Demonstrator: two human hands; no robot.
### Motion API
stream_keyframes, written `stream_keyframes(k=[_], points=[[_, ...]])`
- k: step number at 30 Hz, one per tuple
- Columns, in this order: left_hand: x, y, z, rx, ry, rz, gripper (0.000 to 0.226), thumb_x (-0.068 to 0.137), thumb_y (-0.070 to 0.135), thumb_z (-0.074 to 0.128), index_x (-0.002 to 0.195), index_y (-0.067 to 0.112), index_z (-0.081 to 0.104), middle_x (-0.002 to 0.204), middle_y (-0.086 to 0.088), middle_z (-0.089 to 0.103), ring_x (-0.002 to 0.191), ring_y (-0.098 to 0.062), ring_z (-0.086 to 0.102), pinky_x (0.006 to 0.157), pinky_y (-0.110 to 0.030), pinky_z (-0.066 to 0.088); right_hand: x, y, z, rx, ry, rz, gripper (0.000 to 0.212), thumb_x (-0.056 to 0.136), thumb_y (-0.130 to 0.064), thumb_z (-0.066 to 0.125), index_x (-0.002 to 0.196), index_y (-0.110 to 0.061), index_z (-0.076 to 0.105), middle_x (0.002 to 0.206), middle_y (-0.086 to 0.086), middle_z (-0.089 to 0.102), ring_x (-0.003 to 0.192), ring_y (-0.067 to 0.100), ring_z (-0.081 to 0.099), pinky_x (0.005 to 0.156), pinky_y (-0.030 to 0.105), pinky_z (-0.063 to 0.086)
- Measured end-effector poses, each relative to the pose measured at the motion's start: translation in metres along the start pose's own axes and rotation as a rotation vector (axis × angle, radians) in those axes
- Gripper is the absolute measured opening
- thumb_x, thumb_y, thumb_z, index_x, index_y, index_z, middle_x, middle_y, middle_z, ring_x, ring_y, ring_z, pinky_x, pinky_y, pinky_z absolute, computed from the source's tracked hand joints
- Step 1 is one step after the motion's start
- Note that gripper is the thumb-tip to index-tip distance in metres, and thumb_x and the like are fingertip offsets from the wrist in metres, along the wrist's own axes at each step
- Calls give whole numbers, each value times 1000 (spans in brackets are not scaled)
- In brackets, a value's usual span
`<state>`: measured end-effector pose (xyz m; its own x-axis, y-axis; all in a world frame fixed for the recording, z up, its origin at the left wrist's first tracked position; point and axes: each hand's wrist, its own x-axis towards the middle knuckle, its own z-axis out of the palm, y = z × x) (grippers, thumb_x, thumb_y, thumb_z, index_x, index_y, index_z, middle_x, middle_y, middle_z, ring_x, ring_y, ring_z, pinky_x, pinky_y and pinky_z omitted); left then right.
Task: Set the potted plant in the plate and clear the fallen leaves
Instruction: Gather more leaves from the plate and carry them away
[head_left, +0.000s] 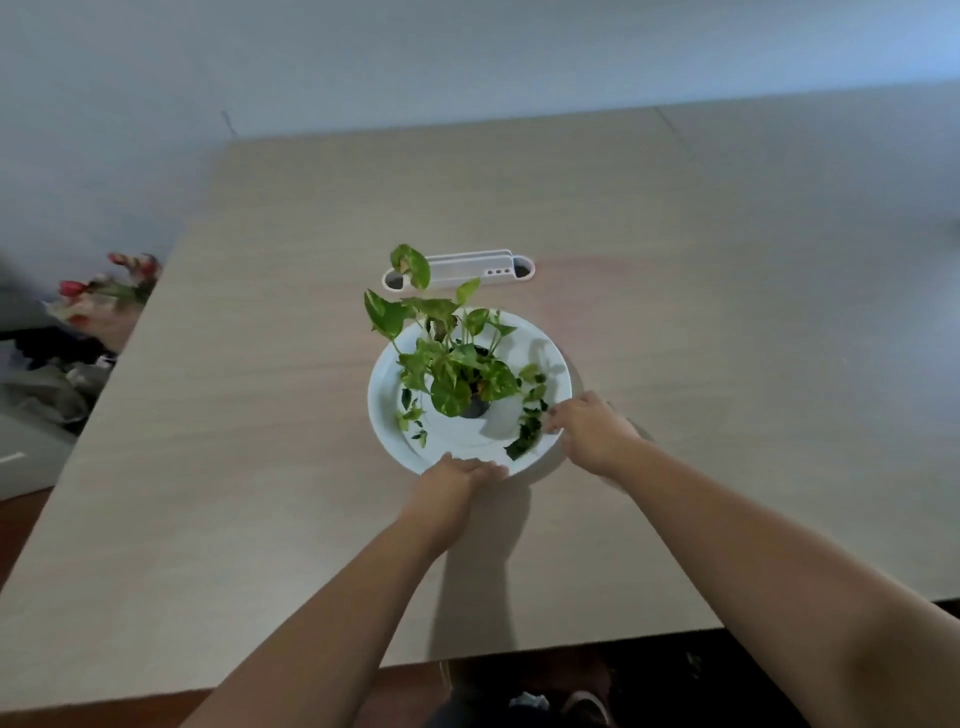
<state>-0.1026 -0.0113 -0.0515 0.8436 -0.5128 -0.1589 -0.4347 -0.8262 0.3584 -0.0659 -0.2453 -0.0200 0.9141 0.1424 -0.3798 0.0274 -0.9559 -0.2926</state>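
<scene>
- Pothos pot (474, 406) sits centred on white plate (387, 395); placement done, I judge.
- My left hand (457, 475) lies flat-fingered at plate's 6 o'clock rim, steadying.
- My right hand (589, 431) pinches fallen leaves (527, 436) at 4 o'clock.

Dim soft light, blurred, edges warped
</scene>
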Motion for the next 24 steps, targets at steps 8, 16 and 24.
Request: stream_keyframes(k=[8,16,24], points=[[-6,-62,-44,-52,-88,-73,40,97,16,48,127,39,61,138,14,56,128,-14,46,99,-23,34,11,-29,33,55,56,-93,38,89,-14,49,115,-34,68,131,-7,57,129,19,42,111,32,30],[5,-109,-63,8,-116,-134,39,89,12,44,113,29,69,123,11,65,118,-16,54,92,-37,50,9,-55,47,165,147,-126,29,90,-11,54,109,-22,73,117,-7,68,113,14,58,101,25,42],[50,-95,-65,289,-237,-277,57,88,52,41,131,16,47,129,-9,50,127,-33,39,106,-49,29,3,-64,55,263,225,-22,31,85,-6,54,103,-22,73,113,-7,68,110,14,60,92,22,44]])
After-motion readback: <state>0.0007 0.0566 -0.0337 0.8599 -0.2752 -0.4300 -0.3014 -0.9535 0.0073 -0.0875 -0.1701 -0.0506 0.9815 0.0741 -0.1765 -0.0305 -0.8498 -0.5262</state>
